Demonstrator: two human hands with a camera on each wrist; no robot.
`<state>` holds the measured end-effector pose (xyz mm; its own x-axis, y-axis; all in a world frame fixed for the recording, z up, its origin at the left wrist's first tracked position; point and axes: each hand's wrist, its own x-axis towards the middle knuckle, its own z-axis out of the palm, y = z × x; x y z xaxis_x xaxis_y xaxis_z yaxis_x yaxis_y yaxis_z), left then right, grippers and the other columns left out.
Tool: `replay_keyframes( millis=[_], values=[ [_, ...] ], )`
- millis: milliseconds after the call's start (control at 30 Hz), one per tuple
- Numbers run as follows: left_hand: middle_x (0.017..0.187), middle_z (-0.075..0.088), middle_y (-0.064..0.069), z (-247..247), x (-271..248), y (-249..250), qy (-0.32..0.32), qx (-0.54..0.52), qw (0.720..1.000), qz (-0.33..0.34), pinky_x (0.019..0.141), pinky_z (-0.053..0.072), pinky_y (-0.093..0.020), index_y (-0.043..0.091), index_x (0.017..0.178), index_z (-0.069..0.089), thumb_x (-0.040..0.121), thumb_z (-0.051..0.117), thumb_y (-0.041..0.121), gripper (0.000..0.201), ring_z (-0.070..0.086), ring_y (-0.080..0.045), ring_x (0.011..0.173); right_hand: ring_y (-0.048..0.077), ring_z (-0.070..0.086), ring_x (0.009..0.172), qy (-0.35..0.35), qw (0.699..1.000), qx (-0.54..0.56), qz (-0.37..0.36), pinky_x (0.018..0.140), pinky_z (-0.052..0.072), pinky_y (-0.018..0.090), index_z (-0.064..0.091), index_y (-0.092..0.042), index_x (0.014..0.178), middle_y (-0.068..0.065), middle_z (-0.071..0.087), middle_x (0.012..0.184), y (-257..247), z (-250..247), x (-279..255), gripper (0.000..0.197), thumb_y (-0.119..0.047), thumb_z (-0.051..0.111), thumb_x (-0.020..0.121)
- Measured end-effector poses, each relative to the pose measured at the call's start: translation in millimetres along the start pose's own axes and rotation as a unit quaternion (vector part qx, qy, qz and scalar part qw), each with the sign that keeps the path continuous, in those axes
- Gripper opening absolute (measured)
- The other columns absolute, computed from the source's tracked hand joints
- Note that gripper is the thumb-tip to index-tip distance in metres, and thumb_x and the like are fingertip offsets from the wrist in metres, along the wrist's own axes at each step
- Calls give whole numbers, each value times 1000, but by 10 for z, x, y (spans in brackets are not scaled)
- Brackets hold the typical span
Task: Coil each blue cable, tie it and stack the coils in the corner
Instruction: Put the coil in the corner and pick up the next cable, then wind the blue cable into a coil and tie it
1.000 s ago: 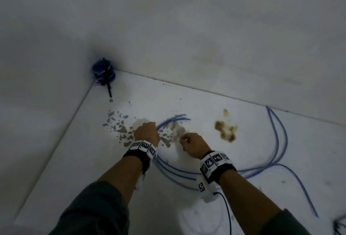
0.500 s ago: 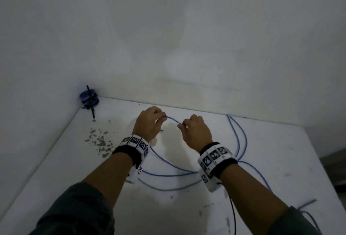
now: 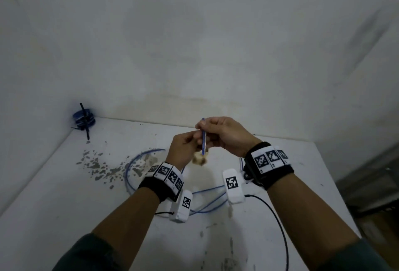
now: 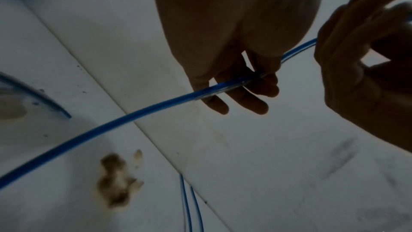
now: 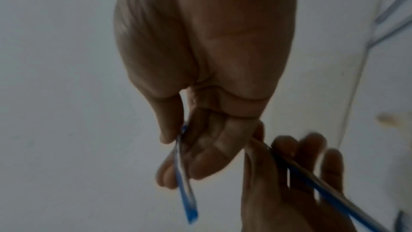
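A loose blue cable [image 3: 129, 169] lies in loops on the white floor. Both hands are raised above it, close together. My right hand [image 3: 203, 128] pinches the cable near its end between thumb and fingers, and the short free end [image 5: 186, 198] sticks out past the fingertips. My left hand [image 3: 192, 144] holds the same cable [image 4: 138, 114] just below, the strand running between its thumb and fingers [image 4: 243, 101]. Tied blue coils [image 3: 83, 117] are stacked in the far left corner, with a black tie tail pointing up and down.
White walls meet at the corner on the left and close off the back. Grey debris flecks [image 3: 97, 167] and a brown stain [image 3: 199, 160] mark the floor. A black wire [image 3: 278, 225] runs from the right wrist camera. Dark clutter lies at the right edge.
Both hands have risen off the floor and come together. The right hand now holds the cable's end upright, and the left hand has taken the strand just beneath it.
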<state>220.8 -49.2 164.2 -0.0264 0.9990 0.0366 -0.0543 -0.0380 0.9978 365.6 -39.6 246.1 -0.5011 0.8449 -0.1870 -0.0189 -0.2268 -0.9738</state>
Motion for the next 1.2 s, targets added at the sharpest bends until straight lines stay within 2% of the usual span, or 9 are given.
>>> replay_keyframes(
  millis=[133,233,433,500,600,700,833,967,1200],
  values=[
    [65,60,-1,-37,-40,-115,-11,118,993,27,56,42,-25,10,81,67,100,51,30,31,50,-8,54,18,64,70,42,999,20,-26,61,52,24,63,-2,99,8,68,84,53,41,-92,15,-15,57,99],
    [67,59,7,-29,-115,-164,-52,216,974,46,60,41,-23,28,84,67,105,43,29,32,53,-6,61,17,68,78,145,975,115,-124,73,56,28,64,-3,107,8,71,90,56,90,-26,16,1,62,92],
    [58,54,-2,34,-159,161,-148,165,975,-27,47,36,-17,10,96,58,106,38,24,27,46,-4,42,13,68,90,316,901,-82,-285,92,53,26,67,5,90,15,72,95,253,218,108,6,6,62,91],
    [62,62,-4,-43,-87,247,-170,220,960,-36,50,40,-23,10,91,56,104,41,27,25,51,-5,45,11,63,85,274,865,-274,-320,84,53,22,68,5,96,18,71,97,375,172,149,13,4,55,94],
    [70,68,-3,-295,96,317,-147,333,931,-15,62,45,-29,16,78,67,98,52,37,33,61,-15,61,31,63,79,165,729,-585,-315,56,51,35,63,-4,99,15,67,92,529,39,196,24,2,46,83],
    [67,65,1,-510,246,370,-175,465,868,10,63,44,-30,21,69,70,92,58,51,40,61,-18,65,35,59,73,97,687,-673,-258,48,31,31,57,-3,99,16,62,89,553,69,181,20,5,54,81],
    [77,64,10,-858,402,433,-204,550,806,78,66,44,-29,26,82,70,90,62,52,28,59,-12,75,31,55,73,-18,696,-710,-109,61,29,33,54,-10,92,13,64,92,545,155,168,18,-21,45,102],
    [80,62,13,-1150,489,311,-217,553,791,149,69,42,-31,25,91,72,95,57,46,26,58,-13,80,3,48,54,-3,838,-541,-69,58,37,22,58,-11,80,-10,54,65,471,247,156,33,-28,43,105],
    [88,73,-10,-999,219,146,-120,126,980,98,79,51,-24,4,98,71,105,44,17,31,68,-15,83,10,33,50,105,970,-199,-89,52,30,23,55,-7,72,-6,41,54,326,462,393,41,-17,37,107]
  ],
)
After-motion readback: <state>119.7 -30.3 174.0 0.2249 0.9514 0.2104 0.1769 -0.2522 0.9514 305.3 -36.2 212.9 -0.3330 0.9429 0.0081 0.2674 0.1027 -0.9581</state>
